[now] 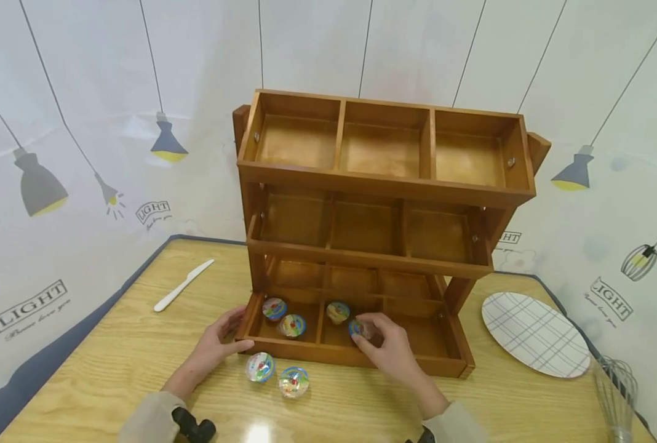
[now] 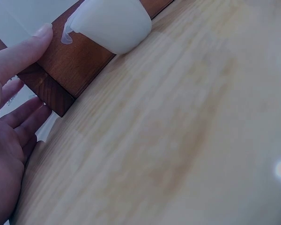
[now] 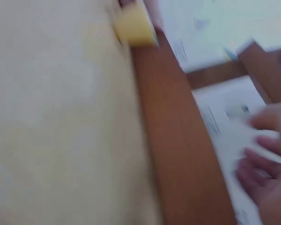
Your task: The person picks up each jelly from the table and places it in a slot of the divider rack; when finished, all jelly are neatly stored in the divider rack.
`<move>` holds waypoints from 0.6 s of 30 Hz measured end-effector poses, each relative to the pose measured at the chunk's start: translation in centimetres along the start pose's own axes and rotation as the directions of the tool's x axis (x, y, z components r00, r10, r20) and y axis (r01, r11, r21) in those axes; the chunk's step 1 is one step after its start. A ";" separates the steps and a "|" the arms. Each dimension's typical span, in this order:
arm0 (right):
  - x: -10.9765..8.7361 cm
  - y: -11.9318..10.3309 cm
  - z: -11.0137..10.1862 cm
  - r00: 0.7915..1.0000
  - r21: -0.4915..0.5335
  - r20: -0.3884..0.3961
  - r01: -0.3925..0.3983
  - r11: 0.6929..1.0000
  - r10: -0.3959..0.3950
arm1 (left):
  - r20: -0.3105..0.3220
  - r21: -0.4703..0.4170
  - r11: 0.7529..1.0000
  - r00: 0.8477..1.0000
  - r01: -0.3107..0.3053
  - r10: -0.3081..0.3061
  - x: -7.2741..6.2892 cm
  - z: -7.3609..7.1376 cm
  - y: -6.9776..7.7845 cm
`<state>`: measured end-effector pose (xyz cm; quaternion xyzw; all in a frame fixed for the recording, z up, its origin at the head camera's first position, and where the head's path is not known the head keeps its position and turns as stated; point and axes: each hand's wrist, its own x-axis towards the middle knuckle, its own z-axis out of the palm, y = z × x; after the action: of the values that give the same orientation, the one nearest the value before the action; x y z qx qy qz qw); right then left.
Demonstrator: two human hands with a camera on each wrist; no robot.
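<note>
In the head view my right hand [image 1: 388,346] pinches a small jelly cup [image 1: 356,330] between thumb and fingers, inside the middle compartment of the bottom tier. Another jelly cup [image 1: 338,312] sits just left of it. The right wrist view is blurred, and no cup shows in that hand [image 3: 269,164]. At the left front corner of the wooden three-tier shelf [image 1: 356,355], my left hand [image 1: 215,346] rests with its thumb on the front board and fingers along the side. Two jelly cups [image 1: 292,325] lie in the bottom-left compartment.
Two more jelly cups, one pale [image 1: 260,367] and one yellowish [image 1: 294,383], stand on the table before the shelf. A white knife [image 1: 183,285] lies at left. On the right are a checked plate [image 1: 536,334] and a whisk [image 1: 617,394]. A printed curtain hangs behind.
</note>
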<state>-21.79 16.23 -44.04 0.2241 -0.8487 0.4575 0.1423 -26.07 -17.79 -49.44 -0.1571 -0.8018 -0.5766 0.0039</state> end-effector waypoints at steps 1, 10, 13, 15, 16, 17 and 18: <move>-0.5 -0.3 0.7 0.999 0.092 -0.034 0.020 0.996 -0.016 | -0.009 0.016 1.000 1.000 -0.021 0.021 0.0 0.0 -0.1; -4.0 -1.9 6.9 0.986 0.336 0.160 -0.101 0.936 0.049 | 0.015 -0.021 0.999 0.999 0.041 -0.041 0.2 0.0 0.1; -4.2 -2.0 8.2 0.974 0.289 0.217 -0.129 0.949 0.067 | 0.013 -0.011 0.998 0.998 0.058 -0.058 0.2 0.0 0.2; -4.2 -2.1 8.8 0.971 0.249 0.232 -0.109 0.963 0.049 | 0.006 -0.001 0.998 0.998 0.064 -0.064 0.1 -0.1 0.1; -4.1 -2.2 9.0 0.971 0.228 0.235 -0.100 0.969 0.045 | 0.005 0.003 0.998 0.998 0.068 -0.068 0.1 -0.1 0.1; -4.1 -2.3 9.1 0.971 0.210 0.237 -0.094 0.973 0.042 | 0.005 0.005 0.998 0.998 0.068 -0.068 0.1 -0.1 0.1; -4.0 -2.3 9.3 0.971 0.190 0.235 -0.088 0.978 0.042 | 0.006 0.010 0.998 0.998 0.062 -0.062 0.1 -0.1 0.1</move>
<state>-17.48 8.34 -49.18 0.2605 -0.8162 0.5156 0.0049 -26.16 -17.82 -49.31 -0.1340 -0.8091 -0.5719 -0.0155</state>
